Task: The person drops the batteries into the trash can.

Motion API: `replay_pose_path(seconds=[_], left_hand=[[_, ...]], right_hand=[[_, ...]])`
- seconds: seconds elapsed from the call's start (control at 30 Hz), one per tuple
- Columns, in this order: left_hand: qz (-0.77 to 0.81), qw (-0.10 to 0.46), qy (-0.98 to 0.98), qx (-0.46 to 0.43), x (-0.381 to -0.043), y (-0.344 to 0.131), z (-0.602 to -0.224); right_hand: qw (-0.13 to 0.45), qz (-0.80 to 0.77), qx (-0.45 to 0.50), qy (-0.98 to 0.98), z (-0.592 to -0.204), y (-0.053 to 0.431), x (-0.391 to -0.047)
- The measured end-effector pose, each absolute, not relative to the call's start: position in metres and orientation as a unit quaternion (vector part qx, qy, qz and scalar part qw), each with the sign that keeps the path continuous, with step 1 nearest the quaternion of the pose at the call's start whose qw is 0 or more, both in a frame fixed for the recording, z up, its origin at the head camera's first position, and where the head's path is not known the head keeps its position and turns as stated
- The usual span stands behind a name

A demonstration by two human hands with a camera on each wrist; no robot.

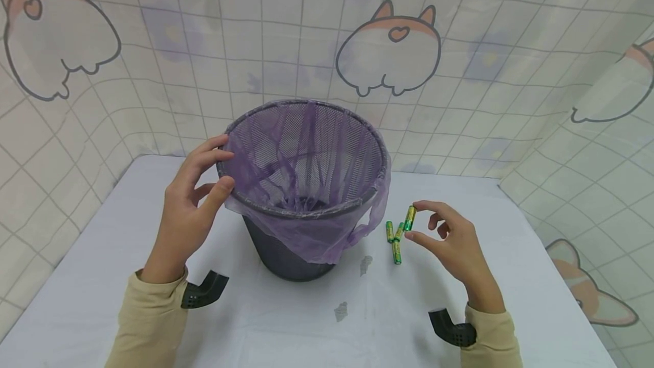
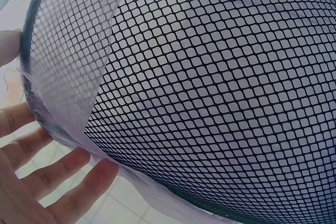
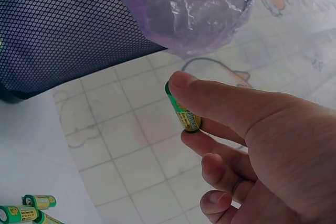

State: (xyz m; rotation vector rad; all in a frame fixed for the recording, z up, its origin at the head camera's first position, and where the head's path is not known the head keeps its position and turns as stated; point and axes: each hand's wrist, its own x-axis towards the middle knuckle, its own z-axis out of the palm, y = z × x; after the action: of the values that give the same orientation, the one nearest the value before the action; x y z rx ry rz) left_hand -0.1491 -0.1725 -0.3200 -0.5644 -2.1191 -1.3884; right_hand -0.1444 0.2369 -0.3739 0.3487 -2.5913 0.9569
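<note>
A dark mesh wastebasket [image 1: 293, 254] stands upright, lined with a thin purple plastic bag [image 1: 327, 240] folded over its rim. My left hand [image 1: 186, 206] is at the rim's left side; its spread fingertips and thumb touch the bag-covered rim. The left wrist view shows the fairly straight fingers [image 2: 68, 174] against the mesh's edge. To the right of the basket, my right hand [image 1: 452, 243] pinches a small green-and-yellow battery [image 3: 184, 111] between thumb and fingers, raised off the table. Three similar batteries [image 1: 397, 251] lie close together on the table beneath it.
The white table [image 1: 286, 334] has two grey printed marks in front of the basket. Behind and beside it hang tile-patterned sheets [image 1: 286, 33] with cartoon corgis. Black curved wrist mounts [image 1: 204, 291] stick out from both sleeves.
</note>
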Motion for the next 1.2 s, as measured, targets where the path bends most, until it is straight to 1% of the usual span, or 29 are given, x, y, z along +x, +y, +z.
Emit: replay_pose_path(seconds=[0.37,1.2], left_hand=[[-0.512,0.270,-0.788,-0.210,-0.149,-0.173,-0.320],[-0.508,0.270,-0.791,-0.206,-0.149,-0.172,-0.319]], right_hand=[[0.190,0.343,0.116,-0.913,-0.369,0.234,-0.141],[0.224,0.346,0.136,-0.901,-0.356,0.228,-0.132]])
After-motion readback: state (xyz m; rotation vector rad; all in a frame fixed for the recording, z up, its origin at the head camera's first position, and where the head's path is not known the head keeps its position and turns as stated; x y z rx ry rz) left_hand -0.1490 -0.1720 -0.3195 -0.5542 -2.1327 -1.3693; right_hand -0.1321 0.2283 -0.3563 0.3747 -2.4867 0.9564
